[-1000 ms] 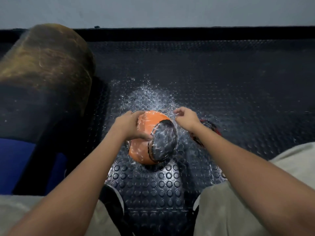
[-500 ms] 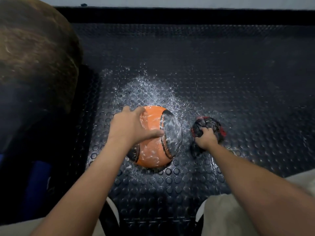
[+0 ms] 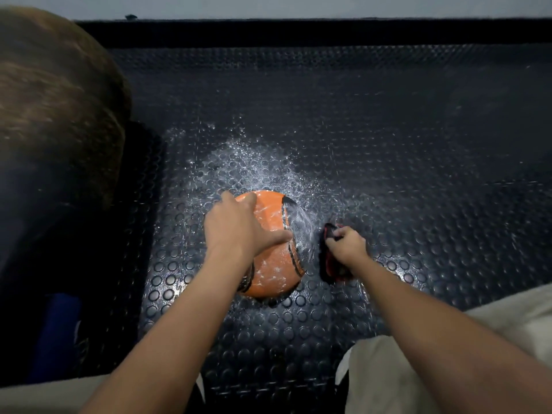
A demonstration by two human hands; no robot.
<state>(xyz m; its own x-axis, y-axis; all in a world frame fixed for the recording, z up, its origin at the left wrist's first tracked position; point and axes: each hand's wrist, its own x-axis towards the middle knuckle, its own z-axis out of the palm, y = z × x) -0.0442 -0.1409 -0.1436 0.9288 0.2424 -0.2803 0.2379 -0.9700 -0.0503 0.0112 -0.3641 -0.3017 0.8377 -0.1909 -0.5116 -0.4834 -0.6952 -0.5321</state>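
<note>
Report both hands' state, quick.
Left hand: open, fingers spread flat on the orange ball.
Right hand: closed, gripping the red and black cloth.

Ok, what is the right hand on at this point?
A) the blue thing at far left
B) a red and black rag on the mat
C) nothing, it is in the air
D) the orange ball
B: the right hand curls round the red and black rag on the studded mat, beside the orange ball, which the left hand rests on.
</note>
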